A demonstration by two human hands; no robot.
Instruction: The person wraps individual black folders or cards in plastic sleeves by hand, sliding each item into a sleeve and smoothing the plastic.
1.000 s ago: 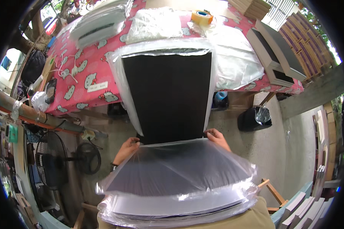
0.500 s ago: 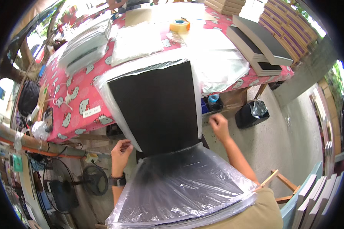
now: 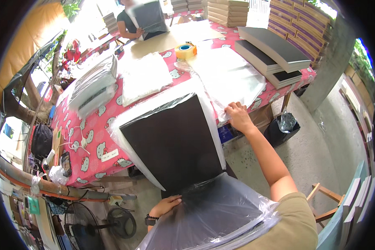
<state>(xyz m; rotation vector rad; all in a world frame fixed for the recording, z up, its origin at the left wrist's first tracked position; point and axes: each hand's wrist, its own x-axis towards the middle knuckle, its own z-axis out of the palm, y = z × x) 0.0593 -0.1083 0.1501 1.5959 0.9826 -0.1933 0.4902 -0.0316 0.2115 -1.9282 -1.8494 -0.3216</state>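
A large black flat board (image 3: 173, 137) leans from my lap against the table edge, with clear plastic wrap around its sides and top. Over my lap spreads a clear plastic sheet (image 3: 212, 212), crinkled and shiny. My left hand (image 3: 167, 206) lies on this sheet near the board's lower left corner, fingers stretched out and holding nothing. At the table's near edge, my right hand (image 3: 238, 116) has its fingers curled on the near corner of a stack of clear plastic bags (image 3: 231, 77); the fingertips are partly hidden.
The pink patterned table (image 3: 93, 129) carries plastic-wrapped stacks (image 3: 95, 83), a white pack (image 3: 146, 79), a roll of tape (image 3: 186, 51) and thick black-covered blocks (image 3: 275, 48). Below stand a black bin (image 3: 281, 129) and a fan (image 3: 83, 227). Across the table, a person (image 3: 131, 25) holds a dark board.
My right hand has reached up and forward to the plastic bags on the table. My left hand has moved from the board's left edge onto the sheet over my lap. The view has shifted.
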